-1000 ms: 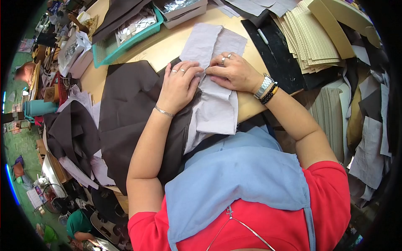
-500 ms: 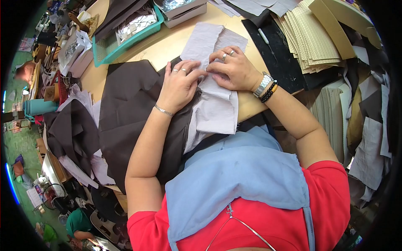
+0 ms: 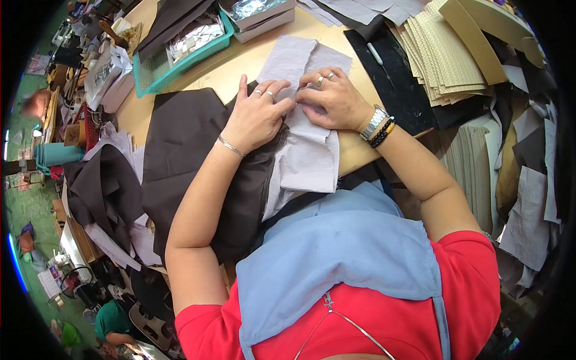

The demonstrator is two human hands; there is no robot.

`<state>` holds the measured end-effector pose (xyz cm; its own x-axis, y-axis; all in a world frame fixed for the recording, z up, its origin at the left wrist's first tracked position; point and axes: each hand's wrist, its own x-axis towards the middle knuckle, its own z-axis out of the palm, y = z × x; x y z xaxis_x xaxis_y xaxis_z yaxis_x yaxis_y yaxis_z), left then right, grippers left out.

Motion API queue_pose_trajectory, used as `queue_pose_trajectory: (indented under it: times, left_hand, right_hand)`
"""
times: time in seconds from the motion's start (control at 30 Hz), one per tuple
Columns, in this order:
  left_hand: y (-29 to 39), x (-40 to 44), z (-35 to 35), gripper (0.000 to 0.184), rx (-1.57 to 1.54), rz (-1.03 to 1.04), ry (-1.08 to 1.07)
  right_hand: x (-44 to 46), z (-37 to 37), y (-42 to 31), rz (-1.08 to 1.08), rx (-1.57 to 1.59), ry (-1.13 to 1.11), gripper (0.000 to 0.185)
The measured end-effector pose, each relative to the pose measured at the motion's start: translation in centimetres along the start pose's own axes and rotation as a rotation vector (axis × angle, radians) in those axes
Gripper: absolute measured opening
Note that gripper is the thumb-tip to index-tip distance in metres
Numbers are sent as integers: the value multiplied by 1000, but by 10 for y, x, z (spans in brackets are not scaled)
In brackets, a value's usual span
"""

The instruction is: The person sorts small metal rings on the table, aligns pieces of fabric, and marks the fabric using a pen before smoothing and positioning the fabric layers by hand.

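Light grey-lilac fabric [image 3: 309, 159] lies over the table's near edge, its upper part spreading beyond my fingers. Dark brown fabric [image 3: 186, 138] is beside it on the left, partly under my left forearm. My left hand [image 3: 257, 114] pinches the light fabric at its fold, with the index finger and thumb together and the little finger raised. Touching it at the same spot, my right hand [image 3: 336, 101] pinches the light fabric too, its fingers curled. The pinched bit itself is mostly hidden by the fingertips.
A teal basket [image 3: 144, 78] with white pieces stands at the back left, beside a grey box [image 3: 264, 24]. A white pen-like tool [image 3: 375, 54] lies on a black mat [image 3: 399, 90]. Textured yellow sheets [image 3: 447, 60] are stacked at the right. A seated person [image 3: 113, 321] is at lower left.
My left hand has tilted and its elbow has swung outward to the left. My right hand's fingers are more curled and raised than a second ago. The fabrics have barely moved.
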<state>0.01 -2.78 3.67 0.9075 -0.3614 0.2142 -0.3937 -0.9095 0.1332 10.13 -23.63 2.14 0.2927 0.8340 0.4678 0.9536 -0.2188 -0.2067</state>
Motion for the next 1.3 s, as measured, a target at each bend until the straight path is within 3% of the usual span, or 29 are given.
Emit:
queue_pose_trajectory:
  times: [0.3,0.4,0.47,0.67,0.8,0.87,0.93,0.97,1.1,1.2,1.3]
  left_hand:
    - [-1,-2,-2,28,-235,-151,-126]
    - [0,-4,3,39,-274,-213,-92]
    - [-2,-5,10,47,-241,-222,-85]
    - [-23,9,10,51,-316,-178,-166]
    - [-17,3,-3,69,-286,-199,-217]
    - [-9,-2,1,79,-240,-223,-170]
    - [-3,-3,2,83,-232,-243,-150]
    - [0,-4,3,84,-232,-263,-138]
    - [2,-4,3,84,-257,-288,-120]
    - [-4,-8,5,70,-339,-262,-86]
    - [-11,-16,5,43,-499,-280,-54]
  right_hand:
    - [-1,-10,8,47,-3,116,22]
    - [-19,-36,37,517,-213,232,30]
    - [-47,-53,59,698,-334,138,31]
    - [-78,-73,77,737,-217,-9,18]
    - [-49,-56,54,852,596,298,13]
    - [-24,-37,21,692,1088,459,14]
    - [-5,-29,-3,828,1195,268,17]
    - [-1,-21,-7,792,1243,194,18]
    - [9,9,-9,814,1290,104,15]
    - [12,12,-7,841,1260,47,16]
    - [11,15,-4,836,1237,-1,18]
